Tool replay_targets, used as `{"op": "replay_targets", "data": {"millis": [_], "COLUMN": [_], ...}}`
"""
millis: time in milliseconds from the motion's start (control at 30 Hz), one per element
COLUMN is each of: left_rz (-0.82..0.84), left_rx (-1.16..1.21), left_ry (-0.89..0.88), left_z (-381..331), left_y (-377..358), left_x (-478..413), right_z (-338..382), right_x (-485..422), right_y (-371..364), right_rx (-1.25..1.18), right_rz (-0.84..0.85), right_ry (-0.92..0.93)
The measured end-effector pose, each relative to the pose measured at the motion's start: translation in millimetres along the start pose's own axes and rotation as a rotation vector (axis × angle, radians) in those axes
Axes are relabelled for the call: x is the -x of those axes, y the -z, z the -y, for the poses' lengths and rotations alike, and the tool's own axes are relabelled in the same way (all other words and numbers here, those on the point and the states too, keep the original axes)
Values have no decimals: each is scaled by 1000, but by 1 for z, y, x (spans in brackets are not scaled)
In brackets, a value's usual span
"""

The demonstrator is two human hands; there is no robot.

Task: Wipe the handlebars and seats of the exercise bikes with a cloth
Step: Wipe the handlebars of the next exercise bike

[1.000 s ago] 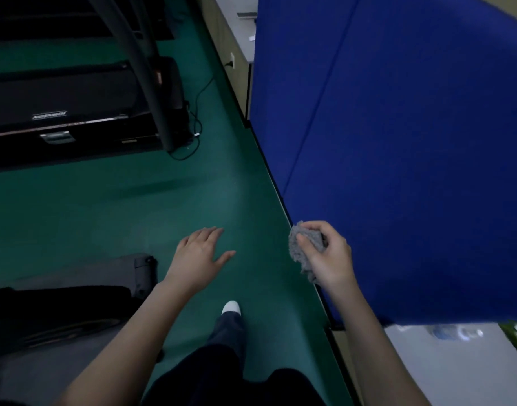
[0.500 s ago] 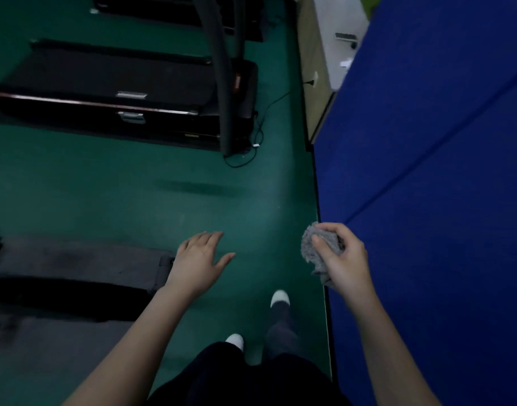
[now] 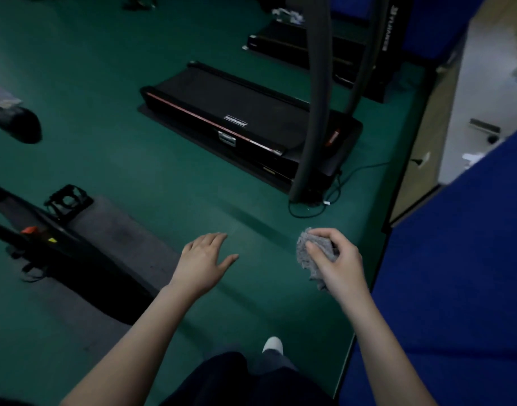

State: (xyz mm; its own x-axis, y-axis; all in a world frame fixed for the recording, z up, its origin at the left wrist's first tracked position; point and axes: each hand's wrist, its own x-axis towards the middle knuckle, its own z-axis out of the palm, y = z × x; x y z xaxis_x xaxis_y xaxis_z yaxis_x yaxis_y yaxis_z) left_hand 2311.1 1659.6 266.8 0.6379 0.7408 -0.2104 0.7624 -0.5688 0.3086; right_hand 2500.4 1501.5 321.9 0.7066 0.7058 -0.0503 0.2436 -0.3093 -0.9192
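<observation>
My right hand [image 3: 340, 263] grips a bunched grey cloth [image 3: 314, 253] in the air above the green floor, close to a blue padded wall. My left hand [image 3: 204, 260] hovers palm down beside it, fingers straight and holding nothing. At the left stands a dark exercise bike frame [image 3: 46, 238] with a pedal [image 3: 68, 200] on a grey mat. A black seat [image 3: 20, 127] shows at the far left edge. No handlebar is in view.
A black treadmill [image 3: 242, 124] lies ahead with its grey upright post [image 3: 316, 98] and a power cable [image 3: 339, 189] on the floor. A second treadmill [image 3: 310, 45] sits behind it. The blue padded wall [image 3: 456, 273] runs along the right. My white shoe [image 3: 272, 344] is below.
The view has swung left and away from the blue wall, bringing the bike frame, pedal and seat into sight. Both hands keep their pose, the right still gripping the cloth.
</observation>
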Motion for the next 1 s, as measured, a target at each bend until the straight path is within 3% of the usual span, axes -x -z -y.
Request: {"op": "replay_targets", "data": {"millis": [333, 733, 1000], "left_rz": [-65, -145, -190], "left_rx": [29, 185, 199], "left_ry": [229, 420, 557], "left_z": [3, 89, 138], "left_y": [16, 47, 70], "left_x": [-58, -187, -215], "right_z": [9, 68, 115], "right_x": [-113, -264, -327], "right_y": [-17, -126, -215], "right_rx": [-15, 117, 115], "right_rz": [228, 408, 577], "right_ry": [91, 222, 295]}}
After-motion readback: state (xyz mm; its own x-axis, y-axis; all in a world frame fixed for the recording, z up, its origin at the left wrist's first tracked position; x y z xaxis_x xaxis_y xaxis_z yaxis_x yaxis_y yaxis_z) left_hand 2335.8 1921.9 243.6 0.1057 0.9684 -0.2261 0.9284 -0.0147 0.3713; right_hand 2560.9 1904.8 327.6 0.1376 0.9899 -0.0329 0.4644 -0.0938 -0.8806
